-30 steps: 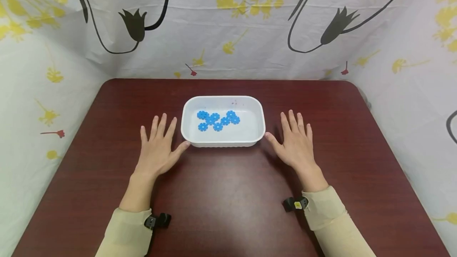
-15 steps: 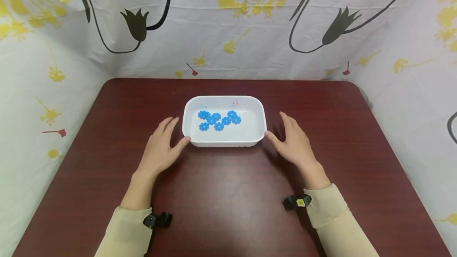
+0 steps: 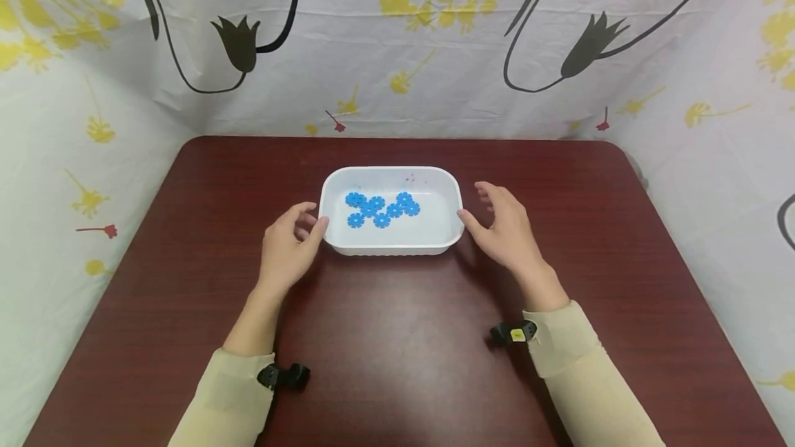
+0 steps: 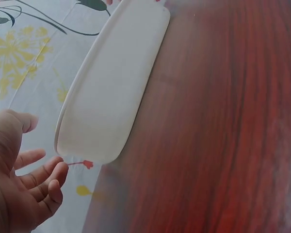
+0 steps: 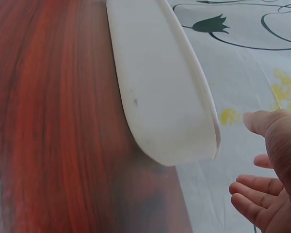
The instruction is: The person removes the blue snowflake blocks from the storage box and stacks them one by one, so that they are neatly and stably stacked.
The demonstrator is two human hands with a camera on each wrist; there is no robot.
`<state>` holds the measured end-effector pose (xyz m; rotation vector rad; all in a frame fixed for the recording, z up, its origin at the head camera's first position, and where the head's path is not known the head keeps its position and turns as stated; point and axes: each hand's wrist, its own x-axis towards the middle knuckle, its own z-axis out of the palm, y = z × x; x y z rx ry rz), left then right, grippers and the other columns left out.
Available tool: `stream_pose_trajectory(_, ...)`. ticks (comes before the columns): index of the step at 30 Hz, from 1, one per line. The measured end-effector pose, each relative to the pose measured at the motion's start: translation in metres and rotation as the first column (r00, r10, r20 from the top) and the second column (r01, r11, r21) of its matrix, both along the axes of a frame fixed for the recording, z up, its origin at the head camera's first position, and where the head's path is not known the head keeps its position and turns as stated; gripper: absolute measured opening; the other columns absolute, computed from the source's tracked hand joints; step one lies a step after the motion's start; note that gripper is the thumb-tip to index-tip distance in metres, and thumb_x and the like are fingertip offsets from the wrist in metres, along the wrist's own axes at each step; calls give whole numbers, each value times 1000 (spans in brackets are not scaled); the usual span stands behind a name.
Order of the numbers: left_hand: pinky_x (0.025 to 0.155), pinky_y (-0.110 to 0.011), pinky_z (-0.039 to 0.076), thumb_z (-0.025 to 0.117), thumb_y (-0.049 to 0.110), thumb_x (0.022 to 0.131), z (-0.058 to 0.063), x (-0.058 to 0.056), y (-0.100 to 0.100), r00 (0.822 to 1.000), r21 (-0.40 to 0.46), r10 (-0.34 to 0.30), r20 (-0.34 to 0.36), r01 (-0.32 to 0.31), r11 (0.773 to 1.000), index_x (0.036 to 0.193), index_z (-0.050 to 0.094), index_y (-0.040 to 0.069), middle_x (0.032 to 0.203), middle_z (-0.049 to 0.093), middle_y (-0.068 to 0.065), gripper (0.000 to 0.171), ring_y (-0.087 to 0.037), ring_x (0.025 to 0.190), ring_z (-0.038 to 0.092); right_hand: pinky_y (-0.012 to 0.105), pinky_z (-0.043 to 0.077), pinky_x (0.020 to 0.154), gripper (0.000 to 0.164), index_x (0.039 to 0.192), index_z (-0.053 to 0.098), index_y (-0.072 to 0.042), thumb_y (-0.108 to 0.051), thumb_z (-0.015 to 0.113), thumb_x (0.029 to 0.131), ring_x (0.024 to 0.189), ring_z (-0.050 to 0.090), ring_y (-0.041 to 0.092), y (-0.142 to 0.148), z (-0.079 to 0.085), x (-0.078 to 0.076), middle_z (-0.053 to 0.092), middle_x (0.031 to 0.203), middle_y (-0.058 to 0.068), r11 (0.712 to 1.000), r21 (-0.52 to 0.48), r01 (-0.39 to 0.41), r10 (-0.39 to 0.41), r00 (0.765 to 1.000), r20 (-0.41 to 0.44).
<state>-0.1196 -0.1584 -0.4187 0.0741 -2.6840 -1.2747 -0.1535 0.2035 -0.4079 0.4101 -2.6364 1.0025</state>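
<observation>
A white plastic tray [image 3: 391,250] stands on the table with several blue flower-shaped discs [image 3: 381,220] scattered on its floor. At its left end is my left hand [image 3: 288,250], fingers bent and thumb tip overlapping the rim in the head view. The left wrist view shows the left hand [image 4: 24,179] cupped beside the tray's end wall, nothing between thumb and fingers. On the other side my right hand [image 3: 506,233] has its thumb right at the right rim. Its fingers [image 5: 259,189] are relaxed and stand apart from the tray in the right wrist view.
The tray rests on a dark red-brown wooden table [image 3: 397,343]. White cloth [image 3: 435,102] with printed flowers hangs behind and along both sides. A small black camera [image 3: 282,376] is strapped at the left wrist, another camera [image 3: 512,333] at the right.
Both hands, spread wide a second ago, have drawn their fingers together and bent them. They have moved slightly forward at the tray's ends. The tray and the discs have stayed put.
</observation>
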Motion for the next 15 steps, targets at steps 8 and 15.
stream_pose_trajectory(8, 78, -35, 54, 66, 34, 99, -3, -4, 5, 994, 107, 27, 106, -38, 993, 136, 59, 9, 105, 66, -11, 45, -25, 89, 61, 50, 59, 86, 53, 133, 56, 3, -19, 78, 90, 100, 66, 34, -12, 1, -6, 64, 115, 19, 998, -10, -54, 54, 998, 22)
stream_pose_trajectory(15, 66, -27, 57, 67, 27, 99, -6, -5, 8, 985, 229, 41, 165, -79, 970, 134, 59, 7, 96, 68, -13, 41, -23, 76, 66, 48, 60, 88, 49, 130, 59, 5, -15, 78, 89, 102, 66, 32, -18, -2, -9, 64, 115, 21, 991, -21, -134, 134, 991, -32)
